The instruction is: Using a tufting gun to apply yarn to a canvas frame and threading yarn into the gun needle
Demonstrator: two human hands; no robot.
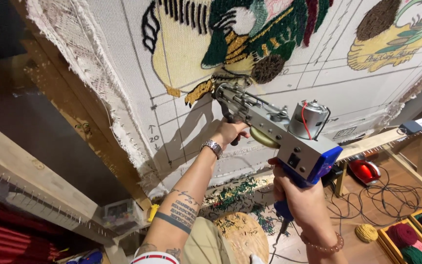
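Where a pale backing cloth hangs stretched on a wooden frame, it fills most of the view, with a pencilled grid on its bare lower part and patches of yellow, green, brown and dark red yarn worked in along its upper edge. The cloth's frayed lace border runs down the frame's left-hand beam, and a second beam crosses toward the lower right corner. Held up against the cloth, just below the yellow and green patch, is a tufting gun with a grey metal body, a silver motor on top and a blue housing and grip; its needle end touches the cloth near the dark yellow tuft. The right hand is wrapped tight around the blue grip below the housing, a bead bracelet on the wrist. The left hand is closed on the gun's black front handle, close to the cloth, with a metal watch on its tattooed forearm. Below on the floor lie yarn scraps, a round wooden stool, a red device among black cables, and balls of yarn in bins at the lower right.
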